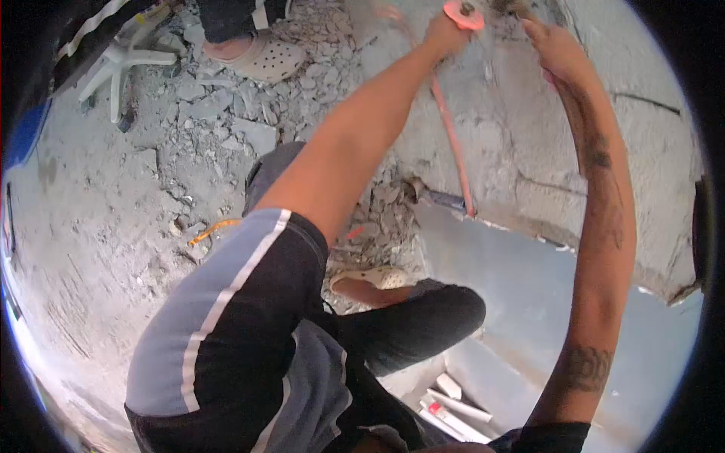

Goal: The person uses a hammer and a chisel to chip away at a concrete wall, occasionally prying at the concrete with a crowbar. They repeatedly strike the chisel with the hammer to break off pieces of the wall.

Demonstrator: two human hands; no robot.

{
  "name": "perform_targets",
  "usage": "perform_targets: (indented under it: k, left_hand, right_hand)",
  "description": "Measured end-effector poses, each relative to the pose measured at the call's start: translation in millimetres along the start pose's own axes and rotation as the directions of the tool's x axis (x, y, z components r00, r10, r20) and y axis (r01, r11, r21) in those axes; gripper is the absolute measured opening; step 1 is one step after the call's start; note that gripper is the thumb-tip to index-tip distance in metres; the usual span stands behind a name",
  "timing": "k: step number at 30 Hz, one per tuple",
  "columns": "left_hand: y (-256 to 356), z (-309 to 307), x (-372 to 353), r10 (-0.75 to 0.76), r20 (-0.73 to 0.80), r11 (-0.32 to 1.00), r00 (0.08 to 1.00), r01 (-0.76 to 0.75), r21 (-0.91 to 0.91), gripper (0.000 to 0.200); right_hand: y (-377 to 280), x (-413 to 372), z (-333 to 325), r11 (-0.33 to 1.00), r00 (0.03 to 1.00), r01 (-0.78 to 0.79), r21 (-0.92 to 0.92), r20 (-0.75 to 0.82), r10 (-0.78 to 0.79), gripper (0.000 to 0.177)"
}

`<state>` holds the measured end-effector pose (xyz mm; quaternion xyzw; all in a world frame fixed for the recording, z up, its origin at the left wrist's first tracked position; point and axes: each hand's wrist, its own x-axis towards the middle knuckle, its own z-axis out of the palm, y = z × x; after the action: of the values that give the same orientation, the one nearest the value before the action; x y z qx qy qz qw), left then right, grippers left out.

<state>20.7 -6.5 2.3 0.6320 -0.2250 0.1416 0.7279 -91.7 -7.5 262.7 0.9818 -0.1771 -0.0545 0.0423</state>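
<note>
My left hand (pixel 447 36) reaches to the top of the view, its fingers wrapped round a chisel with a round orange-pink hand guard (pixel 463 15). The chisel's blade cannot be made out. My right hand (pixel 560 54) is closed on what looks like a hammer, its brown wooden handle (pixel 574 124) running back along my forearm. The hammer's head is blurred near the top edge, close to the chisel's end. Both hands are over a broken grey concrete wall (pixel 498 113). An orange-pink conduit (pixel 449 128) runs along the wall below my left hand.
Concrete rubble (pixel 249 106) covers the floor along the wall. Another person's foot in a beige clog (pixel 264 62) stands near a white chair base (pixel 121 60). A dark pipe end (pixel 442 199) sticks out by the conduit. White offcuts (pixel 457 408) lie near my leg.
</note>
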Motion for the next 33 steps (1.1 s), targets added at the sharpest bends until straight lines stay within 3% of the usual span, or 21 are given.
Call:
perform_targets:
  k: [2, 3, 4, 6, 8, 11, 14, 18, 19, 20, 21, 22, 23, 24, 25, 26, 27, 29, 31, 32, 33]
  left_hand:
    - [-11.7, -0.3, -10.1, -0.077, 0.165, 0.974, 0.983, 0.110, -0.200, 0.026]
    - [-11.2, -0.5, -6.3, -0.079, 0.160, 0.975, 0.984, 0.110, -0.192, 0.026]
    - [-8.4, 2.8, -6.8, -0.013, 0.047, 0.980, 0.999, 0.022, -0.197, 0.027]
    - [-1.1, 1.3, -15.7, 0.051, -0.060, 0.980, 0.997, -0.062, -0.188, 0.028]
    - [20.7, -12.5, -12.3, -0.089, -0.062, 0.994, 0.994, 0.084, -0.074, 0.025]
    - [50.2, -34.0, -23.5, -0.132, 0.111, 0.971, 0.985, 0.151, -0.187, 0.030]
    - [44.5, -34.1, 7.6, -0.112, 0.058, 0.968, 0.992, 0.122, -0.221, 0.028]
    - [20.3, -17.5, -15.9, -0.064, -0.023, 0.995, 0.998, 0.062, -0.078, 0.027]
    - [21.8, -21.0, -15.2, -0.016, -0.022, 0.998, 1.000, 0.015, -0.057, 0.027]
    - [22.4, -23.5, -13.8, -0.024, -0.017, 0.998, 1.000, 0.023, -0.055, 0.027]
    - [21.9, -26.0, -11.2, -0.025, -0.017, 0.997, 1.000, 0.024, -0.072, 0.027]
    - [21.4, -25.3, -13.1, -0.029, -0.014, 0.995, 0.999, 0.028, -0.094, 0.028]
    - [17.2, -19.9, -18.2, -0.034, -0.004, 0.994, 0.999, 0.034, -0.102, 0.028]
    - [7.4, -20.6, -11.9, 0.052, -0.048, 0.995, 0.997, -0.056, -0.079, 0.025]
    - [-0.6, -28.4, -10.0, 0.132, -0.095, 0.990, 0.987, -0.136, -0.043, 0.023]
    - [16.9, -51.2, -28.7, 0.006, -0.184, 0.998, 0.983, 0.006, 0.068, 0.017]
    - [2.8, -52.0, -36.7, -0.081, -0.186, 0.996, 0.979, 0.086, 0.015, 0.015]
    - [-59.2, -52.2, -40.1, -0.157, -0.142, 0.985, 0.977, 0.144, -0.093, 0.012]
    - [-48.2, -66.2, -38.9, -0.144, -0.082, 0.979, 0.986, 0.129, -0.157, 0.010]
    - [10.3, -83.8, -41.9, -0.457, -0.171, 0.835, 0.873, 0.355, -0.421, 0.011]
    - [51.1, -97.9, -48.8, -0.735, -0.159, 0.574, 0.659, 0.481, -0.663, 0.013]
  right_hand:
    - [2.9, -16.2, -19.1, 0.940, 0.877, 0.314, 0.137, -0.421, -0.232, 0.054]
    - [45.3, 20.2, -56.8, 0.535, 0.408, 0.550, -0.641, -0.352, -0.842, 0.051]
    - [0.7, -26.6, -70.9, 0.971, 0.838, 0.239, 0.019, -0.509, -0.197, 0.039]
    - [7.3, -31.3, -71.4, 0.926, 0.767, 0.158, -0.342, -0.548, -0.333, 0.036]
    - [25.3, -9.1, -19.8, 0.724, 0.681, 0.198, -0.660, -0.439, -0.586, 0.041]
    - [-11.1, -13.5, 49.1, 0.871, 0.841, 0.418, -0.257, -0.254, -0.478, 0.046]
    - [-25.1, -18.1, 4.8, 0.949, 0.854, 0.300, -0.102, -0.414, -0.314, 0.051]
    - [-32.1, -32.8, -44.6, 0.996, 0.954, 0.081, 0.031, -0.293, -0.068, 0.055]
    - [-6.0, -6.2, -21.0, 0.955, 0.805, 0.227, -0.191, -0.515, -0.294, 0.056]
    - [10.1, 8.3, 2.4, 0.851, 0.564, 0.299, -0.431, -0.640, -0.522, 0.057]
    - [8.7, 6.6, 24.7, 0.852, 0.566, 0.304, -0.426, -0.638, -0.522, 0.057]
    - [2.6, -0.6, 46.5, 0.931, 0.826, 0.305, -0.202, -0.429, -0.364, 0.056]
    - [-0.7, -9.0, 57.4, 0.979, 0.971, 0.203, 0.011, -0.129, -0.200, 0.055]
    - [-10.7, -17.2, 47.9, 0.977, 0.968, 0.214, 0.004, -0.138, -0.211, 0.055]
    - [-22.3, -38.1, 35.5, 0.973, 0.989, 0.131, 0.190, -0.086, -0.116, 0.054]
    - [-25.4, -67.0, 31.7, 0.930, 1.000, 0.009, 0.368, 0.002, -0.010, 0.053]
    - [-26.0, -90.5, 30.8, 0.928, 1.000, 0.002, 0.372, 0.005, -0.004, 0.053]
    - [-26.2, -125.0, 27.8, 0.942, 0.993, -0.040, 0.333, -0.091, 0.075, 0.061]
    - [-5.3, -155.1, 45.5, 0.923, 0.984, -0.059, 0.381, -0.133, 0.118, 0.060]
    - [3.8, -172.9, 57.5, 0.901, 0.979, -0.073, 0.428, -0.140, 0.146, 0.059]
    - [11.4, -191.3, 70.2, 0.876, 0.974, -0.086, 0.475, -0.143, 0.174, 0.058]
